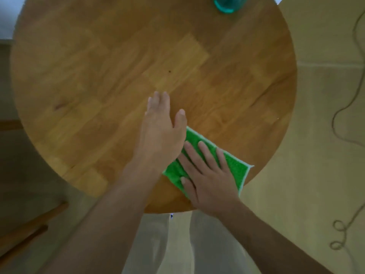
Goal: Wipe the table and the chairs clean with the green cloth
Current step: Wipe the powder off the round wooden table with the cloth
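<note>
Round wooden table [98,76]; green cloth [235,167], soft, limp, likely light; right hand [209,178] flat on it; left hand [160,131] open, empty; best pressed mid-cloth.

Right hand [209,182] flat on green cloth [235,165], table [98,76].

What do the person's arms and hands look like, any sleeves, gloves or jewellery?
Both forearms are bare, with no sleeves in view. The left hand and right hand wear no gloves, and no rings, watch or bracelets show. The fingers are bare too. Light trousers show below.
</note>
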### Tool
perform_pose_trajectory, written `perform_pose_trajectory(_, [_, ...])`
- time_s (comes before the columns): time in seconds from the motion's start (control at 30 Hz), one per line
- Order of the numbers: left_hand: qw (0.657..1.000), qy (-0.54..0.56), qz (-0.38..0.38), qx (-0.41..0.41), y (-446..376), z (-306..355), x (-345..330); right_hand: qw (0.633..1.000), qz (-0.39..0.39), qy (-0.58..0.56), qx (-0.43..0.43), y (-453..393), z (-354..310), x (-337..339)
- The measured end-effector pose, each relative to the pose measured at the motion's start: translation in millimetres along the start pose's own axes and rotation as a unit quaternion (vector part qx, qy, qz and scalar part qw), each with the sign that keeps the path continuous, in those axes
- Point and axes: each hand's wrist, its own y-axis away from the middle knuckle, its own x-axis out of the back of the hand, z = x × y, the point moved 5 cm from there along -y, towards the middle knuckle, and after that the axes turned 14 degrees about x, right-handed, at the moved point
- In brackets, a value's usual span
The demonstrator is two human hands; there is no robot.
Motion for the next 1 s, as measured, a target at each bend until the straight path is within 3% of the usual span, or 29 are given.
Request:
perform_pose_trajectory(0.23, [0.998, -0.068, -0.004, 0.002, 1, 29, -30, 0.986, 0.017, 0.013, -0.164, -6, 158, 44])
perform_pose_trajectory(0.4, [0.994, -0.099, 0.010, 0.037, -24, 46, -38, 0.961, 0.067, -0.006, -0.270, -4, 141, 35])
perform_pose_trajectory(0.47, [0.993, -0.104, 0.024, 0.055, -35, 51, -43, 0.965, 0.063, -0.009, -0.256, 4, 110, 26])
perform_pose_trajectory(0.57, [0.988, -0.124, 0.010, 0.091, -40, 53, -57, 0.986, 0.039, -0.013, -0.159, 19, 75, 13])
perform_pose_trajectory(0.7, [0.981, -0.167, -0.007, 0.104, -40, 51, -67, 0.998, 0.019, -0.020, -0.059, 31, 95, 14])
perform_pose_trajectory(0.87, [0.973, -0.183, -0.053, 0.133, -40, 54, -65, 0.987, 0.057, -0.014, -0.151, 4, 182, 47])
perform_pose_trajectory(1.0, [0.963, -0.201, -0.096, 0.154, -38, 56, -64, 0.984, 0.061, -0.025, -0.164, -31, 243, 70])
